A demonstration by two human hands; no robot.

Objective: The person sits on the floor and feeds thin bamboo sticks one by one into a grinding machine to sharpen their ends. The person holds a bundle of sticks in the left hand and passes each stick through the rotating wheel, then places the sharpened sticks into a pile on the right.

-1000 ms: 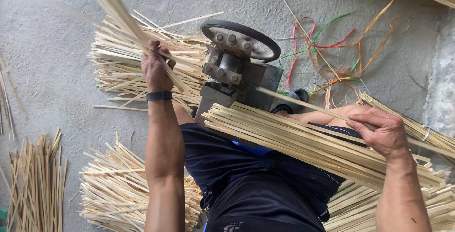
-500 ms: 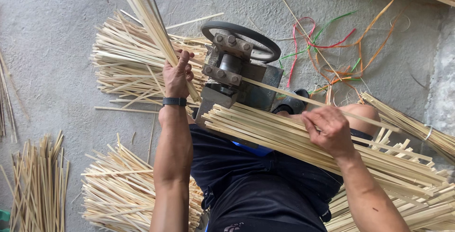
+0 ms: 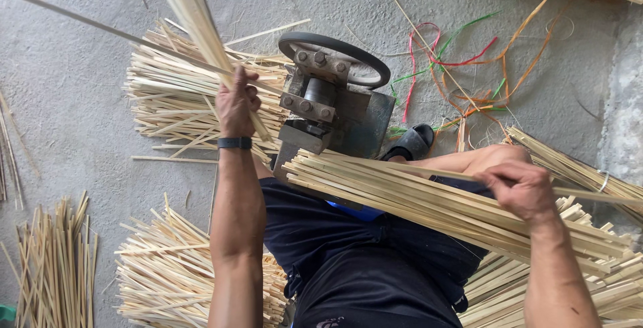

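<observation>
- A loose heap of pale bamboo slivers point(image 3: 57, 261) lies on the concrete floor point(image 3: 67, 87) at the far left; its lower end is cut off by the frame edge.
- One long thin strip point(image 3: 100, 26) crosses from the upper left corner toward the left hand; where it begins is out of frame.
- The left hand point(image 3: 238, 103), a dark band at its wrist, has its fingers closed around a handful of flat bamboo strips point(image 3: 194, 20) that rise steeply up and left; their tops run out of the picture and are blurred.
- Behind that hand a flat pile of split strips point(image 3: 167, 90) rests on the floor, partly hidden by the forearm.
- A small metal machine point(image 3: 325, 110) with a dark wheel and bolted blocks stands in the middle; its lower part is hidden by the bundle.
- A thick bundle of pale, straight, even strips point(image 3: 415, 201) lies across the person's lap, slanting down to the right.
- The right hand point(image 3: 519, 187) rests on this bundle, fingers pinched on a single strip point(image 3: 596, 194) running off right.
- Coloured plastic ties point(image 3: 469, 60) lie tangled on the floor upper right.
</observation>
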